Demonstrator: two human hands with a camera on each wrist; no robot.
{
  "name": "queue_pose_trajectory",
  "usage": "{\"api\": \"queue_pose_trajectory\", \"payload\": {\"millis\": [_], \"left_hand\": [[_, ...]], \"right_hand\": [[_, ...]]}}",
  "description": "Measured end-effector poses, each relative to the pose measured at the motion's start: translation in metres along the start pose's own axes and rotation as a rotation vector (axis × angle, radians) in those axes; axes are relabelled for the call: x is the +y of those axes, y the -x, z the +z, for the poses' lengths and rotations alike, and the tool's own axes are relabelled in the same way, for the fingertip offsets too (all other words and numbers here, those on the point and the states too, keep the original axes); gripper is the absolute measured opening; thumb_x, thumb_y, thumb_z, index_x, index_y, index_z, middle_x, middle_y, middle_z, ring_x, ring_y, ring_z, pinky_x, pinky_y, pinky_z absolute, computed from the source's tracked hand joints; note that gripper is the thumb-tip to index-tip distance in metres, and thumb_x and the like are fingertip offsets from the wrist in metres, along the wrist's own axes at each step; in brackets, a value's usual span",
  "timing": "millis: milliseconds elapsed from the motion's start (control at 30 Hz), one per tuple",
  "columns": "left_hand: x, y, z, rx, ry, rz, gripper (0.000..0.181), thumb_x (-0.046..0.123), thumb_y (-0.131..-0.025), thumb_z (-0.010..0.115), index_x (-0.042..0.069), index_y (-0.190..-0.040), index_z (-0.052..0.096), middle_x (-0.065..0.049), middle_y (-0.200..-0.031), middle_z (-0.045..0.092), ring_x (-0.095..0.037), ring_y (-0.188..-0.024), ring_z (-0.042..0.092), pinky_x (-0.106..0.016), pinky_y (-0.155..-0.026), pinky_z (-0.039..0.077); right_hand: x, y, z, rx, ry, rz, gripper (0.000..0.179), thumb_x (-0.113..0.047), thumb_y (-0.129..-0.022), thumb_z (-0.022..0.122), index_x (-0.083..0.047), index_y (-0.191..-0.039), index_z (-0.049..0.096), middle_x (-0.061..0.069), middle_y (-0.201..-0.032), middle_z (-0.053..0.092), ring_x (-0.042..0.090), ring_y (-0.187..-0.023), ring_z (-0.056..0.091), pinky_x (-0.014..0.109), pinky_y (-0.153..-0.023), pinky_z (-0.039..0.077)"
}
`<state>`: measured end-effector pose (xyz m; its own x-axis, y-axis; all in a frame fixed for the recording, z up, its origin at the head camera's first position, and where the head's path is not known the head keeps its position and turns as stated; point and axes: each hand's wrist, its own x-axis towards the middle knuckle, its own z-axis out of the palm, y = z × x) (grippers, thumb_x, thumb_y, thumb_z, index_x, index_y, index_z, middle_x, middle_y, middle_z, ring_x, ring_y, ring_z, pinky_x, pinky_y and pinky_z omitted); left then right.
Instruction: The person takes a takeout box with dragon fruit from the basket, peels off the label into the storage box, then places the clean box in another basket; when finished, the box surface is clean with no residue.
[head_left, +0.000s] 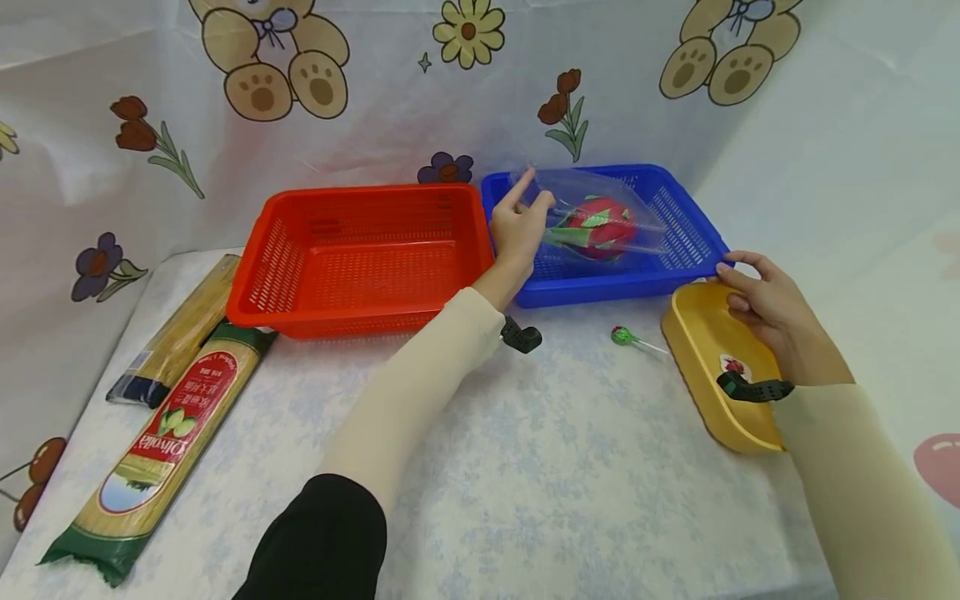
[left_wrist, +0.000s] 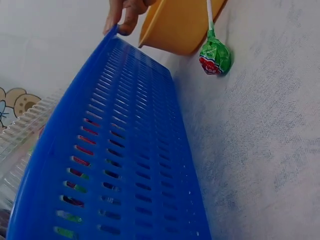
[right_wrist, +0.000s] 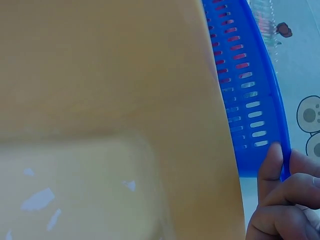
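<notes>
My left hand (head_left: pixel 521 225) is at the left end of a clear plastic package (head_left: pixel 645 204), gripping its edge, index finger extended. Inside the package shows a red dragon fruit (head_left: pixel 600 225) with green scales. The package sits in the blue basket (head_left: pixel 592 293), tilted above its floor. At the basket's near right corner, my right hand (head_left: pixel 772 308) pinches the rim between thumb and fingers, also visible in the right wrist view on the blue rim (right_wrist: pixel 280 110). Under that hand is a yellow tray (head_left: pixel 690 358). The left wrist view shows the basket's slotted side (left_wrist: pixel 130 125); my left fingers are hidden there.
A red basket (head_left: pixel 360 321) stands left of the blue one. A green-wrapped lollipop (head_left: pixel 622 336) lies in front of the blue basket, beside the yellow tray. Two packs of noodles lie at the left: a green-ended pack (head_left: pixel 172 442) and a dark-ended pack (head_left: pixel 180 325). Patterned cloth hangs behind.
</notes>
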<state>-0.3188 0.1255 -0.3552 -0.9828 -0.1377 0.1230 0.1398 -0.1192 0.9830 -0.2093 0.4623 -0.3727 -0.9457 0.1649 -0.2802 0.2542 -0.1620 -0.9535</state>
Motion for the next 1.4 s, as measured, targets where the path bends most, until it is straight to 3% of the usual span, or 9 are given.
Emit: {"api": "queue_pose_trajectory", "payload": {"millis": [233,467,600,733,1000,1133,1233,1300,1400], "left_hand": [[-0.004,-0.007,0.013,-0.006,-0.152,0.002,0.053,0.024,-0.091,0.071,0.034,-0.142,0.062,0.002,-0.056,0.037,-0.014,-0.047,0.033,-0.025,-0.044,0.028],[-0.004,-0.008,0.017,-0.148,-0.297,-0.053,0.057,0.030,-0.097,0.068,0.038,-0.151,0.051,0.000,-0.062,0.043,-0.015,-0.052,0.038,-0.025,-0.047,0.030],[-0.003,-0.006,0.015,-0.186,-0.341,-0.129,0.058,0.035,-0.101,0.063,0.043,-0.154,0.043,0.003,-0.123,0.067,-0.011,-0.106,0.060,-0.027,-0.083,0.049],[0.000,-0.005,0.015,-0.170,-0.467,-0.156,0.054,0.037,-0.106,0.051,0.043,-0.158,0.036,0.008,-0.157,0.045,-0.017,-0.147,0.034,-0.038,-0.115,0.033],[0.000,-0.002,0.016,-0.284,-0.730,-0.231,0.058,0.042,-0.109,0.041,0.039,-0.163,0.021,0.006,-0.160,0.041,-0.021,-0.142,0.041,-0.035,-0.104,0.037],[-0.002,-0.002,0.015,-0.382,-0.808,-0.290,0.064,0.044,-0.109,0.040,0.036,-0.165,0.010,0.001,-0.156,0.046,-0.016,-0.090,0.062,-0.029,-0.074,0.044],[0.001,-0.001,0.015,-0.460,-0.894,-0.316,0.068,0.042,-0.109,0.038,0.030,-0.166,0.002,-0.007,-0.141,0.059,-0.016,-0.056,0.039,-0.029,-0.054,0.034],[0.006,0.003,0.015,-0.496,-0.969,-0.300,0.070,0.038,-0.108,0.038,0.027,-0.166,0.000,-0.010,-0.141,0.057,-0.016,-0.066,0.051,-0.029,-0.059,0.040],[0.014,0.010,0.015,-0.519,-1.078,-0.231,0.072,0.032,-0.106,0.040,0.024,-0.166,0.003,-0.011,-0.157,0.039,-0.023,-0.106,0.058,-0.033,-0.087,0.048]], "right_hand": [[-0.003,0.001,0.000,0.016,-0.005,-0.012,0.049,-0.025,-0.091,0.076,-0.023,-0.131,0.048,-0.001,-0.096,0.074,0.012,-0.053,0.042,0.022,-0.049,0.034],[-0.003,0.003,0.001,-0.002,-0.016,-0.013,0.047,-0.024,-0.092,0.074,-0.022,-0.131,0.048,0.000,-0.096,0.075,0.012,-0.052,0.041,0.022,-0.048,0.032],[-0.002,0.001,0.002,-0.008,-0.020,-0.020,0.046,-0.023,-0.093,0.074,-0.021,-0.130,0.048,0.001,-0.094,0.075,0.013,-0.052,0.040,0.024,-0.048,0.030],[-0.003,0.001,0.004,-0.003,-0.023,-0.027,0.047,-0.023,-0.092,0.075,-0.021,-0.130,0.048,0.001,-0.094,0.075,0.013,-0.052,0.040,0.024,-0.048,0.031],[0.000,0.002,0.005,0.014,0.001,-0.030,0.051,-0.026,-0.089,0.077,-0.023,-0.131,0.049,-0.001,-0.095,0.074,0.012,-0.053,0.042,0.021,-0.049,0.035],[0.002,0.002,0.005,0.016,0.022,-0.029,0.049,-0.027,-0.090,0.077,-0.023,-0.131,0.049,-0.001,-0.095,0.074,0.012,-0.054,0.043,0.020,-0.049,0.036],[0.001,0.001,0.005,0.012,0.036,-0.028,0.048,-0.027,-0.091,0.076,-0.023,-0.130,0.050,-0.001,-0.094,0.074,0.012,-0.053,0.043,0.022,-0.049,0.036],[0.001,0.001,0.005,0.020,0.068,-0.032,0.047,-0.028,-0.091,0.076,-0.022,-0.130,0.050,-0.002,-0.094,0.074,0.012,-0.054,0.043,0.022,-0.049,0.036],[0.001,0.003,0.004,0.067,0.249,-0.047,0.043,-0.037,-0.092,0.073,-0.025,-0.127,0.052,-0.009,-0.091,0.074,0.011,-0.057,0.048,0.020,-0.052,0.040]]}}
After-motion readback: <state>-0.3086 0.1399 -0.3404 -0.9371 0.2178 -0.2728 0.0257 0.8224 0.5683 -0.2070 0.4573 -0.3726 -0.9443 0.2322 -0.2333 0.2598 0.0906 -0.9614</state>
